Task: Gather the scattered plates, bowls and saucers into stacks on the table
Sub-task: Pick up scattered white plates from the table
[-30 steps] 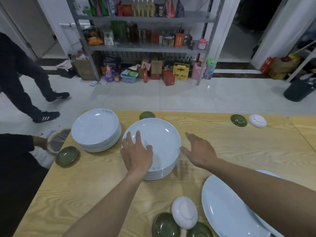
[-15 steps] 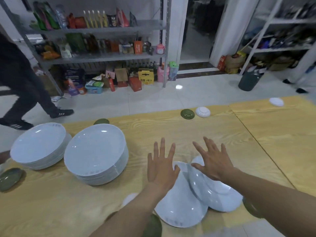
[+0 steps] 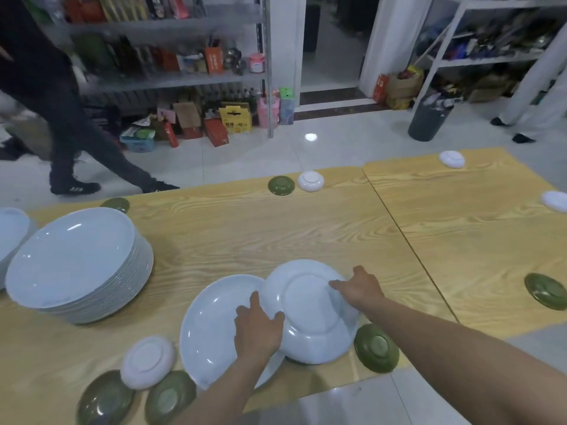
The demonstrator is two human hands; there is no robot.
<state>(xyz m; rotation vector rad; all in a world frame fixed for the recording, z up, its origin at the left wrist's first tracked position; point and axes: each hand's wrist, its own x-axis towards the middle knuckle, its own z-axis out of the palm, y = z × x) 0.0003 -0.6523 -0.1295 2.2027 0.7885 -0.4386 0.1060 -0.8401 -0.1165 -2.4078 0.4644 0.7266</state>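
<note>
Both hands have come down since half a second ago. Then they were spread in the air over two white plates, and now they touch them. The left hand [image 3: 257, 328] lies flat on the face-up plate [image 3: 211, 329], fingers a little apart and not curled round anything. Its thumb is right by the edge of the upside-down plate [image 3: 310, 320]. The right hand [image 3: 360, 288] rests on the far side of that upside-down plate, with its fingers [image 3: 337, 283] stretched out over the plate's bottom. The upside-down plate leans a bit and its edge sits over the rim of the face-up plate.

These two plates are at the near edge of the desk [image 3: 276, 234]. To the left stands a tall stack of plates [image 3: 79, 265], and just past it, at the picture's edge, is another stack [image 3: 12, 234]. A small white bowl [image 3: 147, 366] lies upside down by the face-up plate, resting partly on two green saucers [image 3: 104, 400]. One more green saucer [image 3: 376, 348] sits just beside the upside-down plate, on its right.

At the far edge of the desk a green saucer [image 3: 280, 185] and a white bowl [image 3: 310, 180] sit side by side. Beyond the desk, a person in dark clothes [image 3: 76, 118] is walking across the floor.
</note>
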